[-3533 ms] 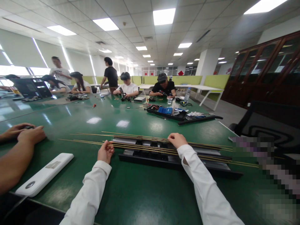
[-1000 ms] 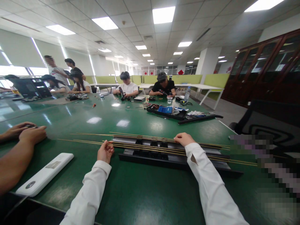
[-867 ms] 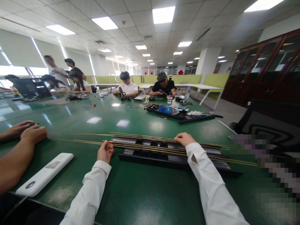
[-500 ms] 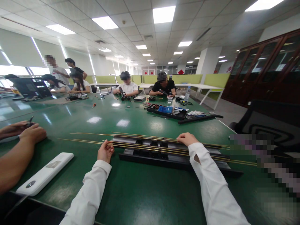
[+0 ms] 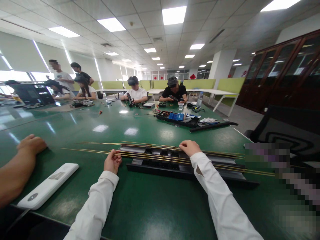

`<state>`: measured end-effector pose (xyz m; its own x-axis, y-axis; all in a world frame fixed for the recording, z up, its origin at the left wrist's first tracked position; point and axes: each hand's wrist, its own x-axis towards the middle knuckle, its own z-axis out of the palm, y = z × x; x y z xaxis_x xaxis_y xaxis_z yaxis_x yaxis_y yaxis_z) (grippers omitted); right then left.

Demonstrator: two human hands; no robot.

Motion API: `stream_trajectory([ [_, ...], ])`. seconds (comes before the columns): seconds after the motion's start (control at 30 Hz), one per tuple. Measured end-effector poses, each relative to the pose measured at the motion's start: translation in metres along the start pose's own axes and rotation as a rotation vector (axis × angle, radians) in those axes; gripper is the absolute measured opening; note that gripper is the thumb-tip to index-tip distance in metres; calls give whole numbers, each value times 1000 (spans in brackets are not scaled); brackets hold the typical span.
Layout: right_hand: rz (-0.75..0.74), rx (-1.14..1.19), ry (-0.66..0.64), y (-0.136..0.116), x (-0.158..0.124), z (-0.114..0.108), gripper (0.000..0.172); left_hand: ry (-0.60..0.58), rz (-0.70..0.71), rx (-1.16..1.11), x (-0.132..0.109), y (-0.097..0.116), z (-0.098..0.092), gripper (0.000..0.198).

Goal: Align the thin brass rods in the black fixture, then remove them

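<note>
Right fingers [image 5: 184,145] hide part of the rods [image 5: 150,155]; the cabinet [image 5: 277,75] (far right) is cropped.

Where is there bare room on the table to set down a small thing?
Bare table lies between the white sleeves, before the black rails. Another patch lies between the rods and the tool tray. Crowded: around the rails, rods, left hand and right hand.

Centre: two hands [image 5: 113,163], gold rods [image 5: 155,156] too crowded to count; lower left: one white box [image 5: 47,188]; mid-right: one bottle [image 5: 200,100], one cup [image 5: 180,106]
</note>
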<state>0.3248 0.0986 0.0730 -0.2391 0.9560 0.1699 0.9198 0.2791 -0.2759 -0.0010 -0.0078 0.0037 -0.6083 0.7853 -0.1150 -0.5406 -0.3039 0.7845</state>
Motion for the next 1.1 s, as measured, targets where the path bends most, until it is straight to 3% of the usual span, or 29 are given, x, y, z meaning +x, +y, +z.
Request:
stream_trajectory([
  [1.1, 53, 86, -78, 21, 7, 2, 19, -3, 8, -13, 2, -1, -2, 19],
])
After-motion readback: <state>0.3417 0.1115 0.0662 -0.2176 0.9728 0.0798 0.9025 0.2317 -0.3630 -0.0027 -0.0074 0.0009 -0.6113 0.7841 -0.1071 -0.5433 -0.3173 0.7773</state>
